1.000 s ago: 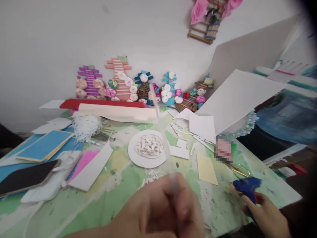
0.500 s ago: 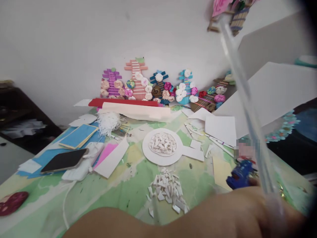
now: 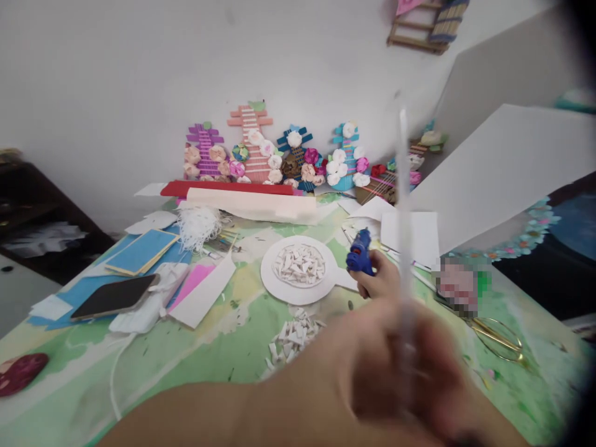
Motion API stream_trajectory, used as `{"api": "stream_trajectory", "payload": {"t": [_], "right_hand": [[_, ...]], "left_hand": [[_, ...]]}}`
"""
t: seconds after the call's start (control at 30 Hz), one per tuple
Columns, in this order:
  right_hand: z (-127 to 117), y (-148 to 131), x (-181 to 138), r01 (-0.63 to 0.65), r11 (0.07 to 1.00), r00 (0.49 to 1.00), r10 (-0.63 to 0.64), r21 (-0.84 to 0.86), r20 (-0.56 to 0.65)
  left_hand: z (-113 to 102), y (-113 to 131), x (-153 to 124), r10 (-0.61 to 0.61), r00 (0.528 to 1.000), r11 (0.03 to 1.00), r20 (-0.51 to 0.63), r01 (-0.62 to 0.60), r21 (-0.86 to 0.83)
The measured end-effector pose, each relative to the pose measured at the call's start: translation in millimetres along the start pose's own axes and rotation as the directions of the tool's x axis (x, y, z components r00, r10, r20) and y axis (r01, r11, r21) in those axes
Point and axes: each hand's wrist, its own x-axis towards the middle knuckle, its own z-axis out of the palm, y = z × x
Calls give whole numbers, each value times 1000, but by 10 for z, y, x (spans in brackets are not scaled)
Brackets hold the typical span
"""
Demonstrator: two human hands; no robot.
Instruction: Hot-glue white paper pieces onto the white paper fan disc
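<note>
My left hand (image 3: 410, 366) is close to the camera, blurred, its forearm crossing from the lower left. It is closed around a long translucent glue stick (image 3: 403, 180) that stands nearly upright. Beyond it, my right hand (image 3: 384, 279) grips a blue glue gun (image 3: 360, 251), held over the strip at the right of a white paper disc (image 3: 270, 279). White cut pieces (image 3: 300, 264) fill a ring on that disc. A loose heap of similar pieces (image 3: 293, 335) lies in front, partly hidden by my left arm.
At left lie a phone (image 3: 116, 297), a white power strip (image 3: 144, 310), blue sheets (image 3: 142, 251) and shredded white paper (image 3: 200, 228). Rolled paper (image 3: 251, 205) and flower-decorated crafts (image 3: 254, 146) line the back. Gold-handled scissors (image 3: 498, 338) and a large white board (image 3: 512, 155) are at right.
The glue gun in my right hand has moved left and away from me, toward the paper disc. My left hand has shifted left with the glue stick, which now stands more upright. The scissors are uncovered.
</note>
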Motion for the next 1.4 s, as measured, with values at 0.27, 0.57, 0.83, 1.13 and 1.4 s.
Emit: {"api": "stream_trajectory", "payload": {"t": [0.27, 0.57, 0.83, 1.13, 1.4], "right_hand": [[283, 65, 276, -2, 987, 995, -14, 159, 99], [344, 238, 189, 43, 997, 996, -48, 69, 79], [311, 218, 129, 52, 998, 996, -54, 29, 68], [280, 195, 99, 135, 988, 991, -133, -82, 29], [229, 157, 96, 248, 941, 955, -277, -229, -104]], "left_hand": [[-816, -496, 104, 151, 980, 988, -127, -146, 47], [-1059, -853, -132, 103, 952, 990, -289, -70, 122], [-1059, -889, -102, 47, 959, 989, -278, -7, 145], [-1036, -922, -83, 52, 959, 992, -279, -18, 124], [-1098, -838, -112, 11, 966, 997, -259, 8, 74]]}}
